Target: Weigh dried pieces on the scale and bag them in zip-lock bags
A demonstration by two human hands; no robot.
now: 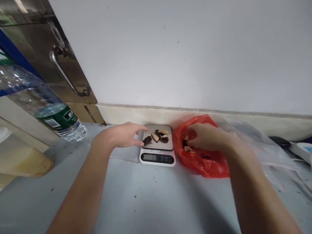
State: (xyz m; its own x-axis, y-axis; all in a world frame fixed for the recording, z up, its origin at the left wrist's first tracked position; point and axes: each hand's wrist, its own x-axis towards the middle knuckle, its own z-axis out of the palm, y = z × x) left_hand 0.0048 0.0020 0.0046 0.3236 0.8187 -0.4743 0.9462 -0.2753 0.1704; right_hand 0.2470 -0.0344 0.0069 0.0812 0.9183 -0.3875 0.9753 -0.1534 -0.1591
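Glossy red plastic bag (207, 162), brushed metal scale (158, 148) platform, clear plastic bottle (41, 104), matt grey counter (151, 198).

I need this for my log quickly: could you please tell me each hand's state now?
Left hand: open, fingertips at a dark dried piece on the white scale.
Right hand: inside the red plastic bag; grip cannot be told.

Hidden: fingertips of right hand (207, 136), buried inside crumpled red plastic bag (207, 162). Unreadable: display of small white kitchen scale (157, 157). Cut off at left edge: clear plastic water bottle (41, 104). Blurred: transparent plastic bags (268, 146) at right.
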